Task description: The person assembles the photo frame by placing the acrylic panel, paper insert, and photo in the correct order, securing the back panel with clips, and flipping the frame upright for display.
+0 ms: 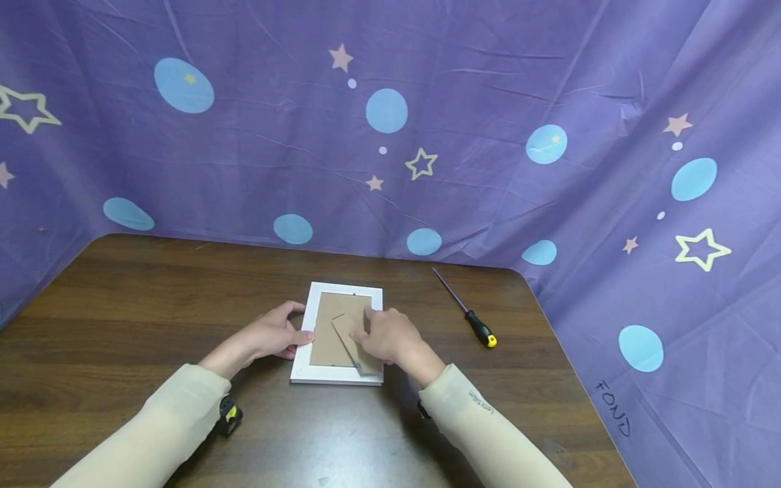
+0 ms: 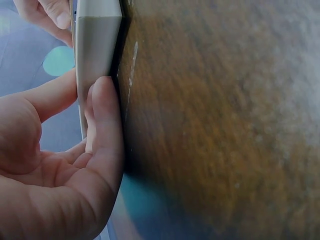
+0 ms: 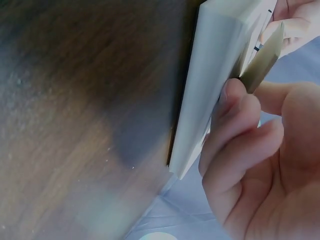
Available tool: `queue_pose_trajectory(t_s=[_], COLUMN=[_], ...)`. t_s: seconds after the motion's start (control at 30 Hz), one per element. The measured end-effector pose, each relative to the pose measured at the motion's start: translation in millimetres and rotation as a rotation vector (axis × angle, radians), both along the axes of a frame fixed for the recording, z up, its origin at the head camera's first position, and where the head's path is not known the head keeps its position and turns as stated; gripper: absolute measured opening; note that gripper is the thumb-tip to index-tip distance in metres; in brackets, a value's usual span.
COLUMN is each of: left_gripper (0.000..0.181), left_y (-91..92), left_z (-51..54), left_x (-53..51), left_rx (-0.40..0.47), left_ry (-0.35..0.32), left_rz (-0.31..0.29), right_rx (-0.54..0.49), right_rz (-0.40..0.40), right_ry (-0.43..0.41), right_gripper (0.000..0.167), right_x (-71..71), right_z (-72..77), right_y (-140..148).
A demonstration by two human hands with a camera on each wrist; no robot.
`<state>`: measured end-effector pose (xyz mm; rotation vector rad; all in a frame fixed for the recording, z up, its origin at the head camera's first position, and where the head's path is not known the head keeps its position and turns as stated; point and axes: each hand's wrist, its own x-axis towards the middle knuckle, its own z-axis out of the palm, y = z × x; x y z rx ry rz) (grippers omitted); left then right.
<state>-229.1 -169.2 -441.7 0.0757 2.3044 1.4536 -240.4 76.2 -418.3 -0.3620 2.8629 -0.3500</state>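
Observation:
A white picture frame [image 1: 302, 369] lies face down on the table, its brown backing board [image 1: 326, 352] upward. From the backing a brown stand leg [image 1: 349, 332] sticks up at a slant, also seen as a stand leg [image 3: 265, 60] in the right wrist view. My left hand [image 1: 277, 333] grips the frame's left edge, thumb on top and fingers along the side. My right hand [image 1: 390, 333] is over the frame's right side, pinching the stand leg between thumb and curled fingers. Part of the leg and the right fingertips are hidden in the head view.
To the right of the frame lies a screwdriver [image 1: 466, 312] with a black and yellow handle. The brown wooden table [image 1: 183, 298] reaches a purple patterned curtain [image 1: 476, 115] at the back and sides.

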Motion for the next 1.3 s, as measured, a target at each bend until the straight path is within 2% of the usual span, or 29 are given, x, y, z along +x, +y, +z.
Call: queue_pose_trajectory(t_s=[0.2,0.43,0.73,0.83,0.97,1.03,1.17,1.3], left_gripper=[0.081,0.087,0.086,0.086,0.085,0.085,0.085,0.085], left_y=[-0.5,-1.6,-0.4,-0.3,-0.6,-0.8,-1.2,-1.2], left_z=[-0.5,-0.9,-3.0,-3.4,-3.4,-3.4,-3.3,-3.3], left_x=[-0.6,-2.0,-2.8,-2.9,-2.9,-2.9,-3.3,-2.8], left_rx=[-0.006,-0.02,-0.005,-0.011,-0.018,-0.018,-0.018,-0.004], left_ry=[-0.004,-0.005,-0.004,-0.003,-0.009,-0.012,-0.006,-0.005], left_rz=[-0.001,-0.01,0.003,0.006,0.009,0.01,0.004,0.001], right_rx=[0.058,0.072,0.073,0.015,-0.16,-0.245,-0.317,-0.273], right_rz=[0.013,0.017,0.022,0.027,0.038,0.035,0.014,-0.004], right_ry=[0.015,0.024,0.072,0.042,-0.031,-0.035,0.041,0.188], right_gripper=[0.071,0.071,0.072,0.075,0.071,0.067,0.056,0.045], right_x=[1.4,1.7,3.4,2.9,0.1,-2.7,-12.4,-24.1], right_z=[0.7,-1.0,-5.7,-8.3,-6.9,-2.4,8.4,15.2], right_y=[-1,-1,0,3,16,26,58,98])
